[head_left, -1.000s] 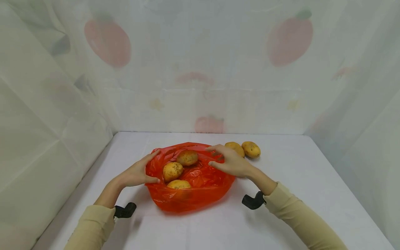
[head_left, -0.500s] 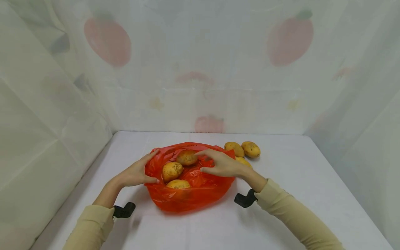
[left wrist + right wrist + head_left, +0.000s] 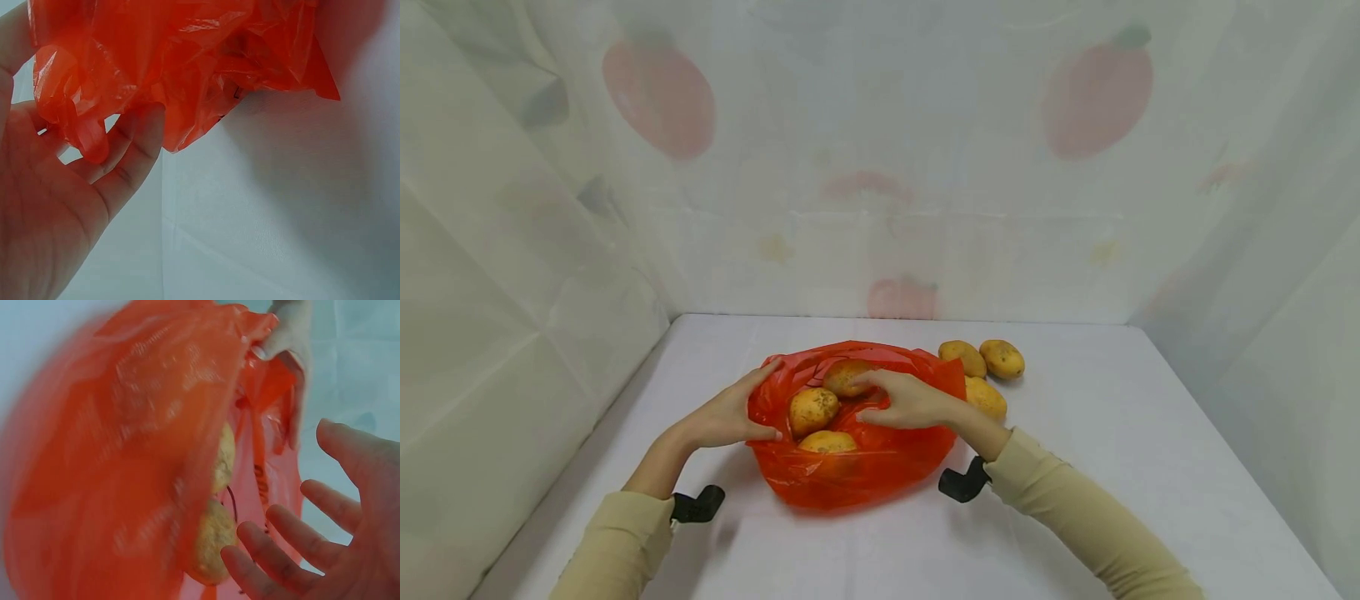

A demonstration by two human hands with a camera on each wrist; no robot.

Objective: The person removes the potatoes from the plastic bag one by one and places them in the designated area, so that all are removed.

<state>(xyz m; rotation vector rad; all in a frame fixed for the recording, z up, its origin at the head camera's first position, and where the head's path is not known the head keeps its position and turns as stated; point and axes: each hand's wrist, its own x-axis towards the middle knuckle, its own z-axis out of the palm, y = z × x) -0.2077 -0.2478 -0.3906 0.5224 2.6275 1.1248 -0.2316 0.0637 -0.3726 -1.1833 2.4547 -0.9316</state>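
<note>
A red plastic bag lies with its mouth spread open, and several potatoes show inside it. My left hand grips the bag's left rim; in the left wrist view the red film bunches between that hand's fingers and thumb. Over the bag's opening, my right hand has its fingers spread and holds nothing. Its fingertips overlap the edge of a brownish potato in the head view; whether they touch it I cannot tell. A dirt-specked potato and a yellow potato lie nearer the left hand.
Outside the bag, behind its right side, three loose potatoes lie close together: one at the back right, one at the back left and one nearer. Printed white sheeting hangs behind the white table and at both sides.
My right hand has moved left from the bag's right rim to over its opening, uncovering the nearest loose potato. My left hand has stayed at the left rim.
</note>
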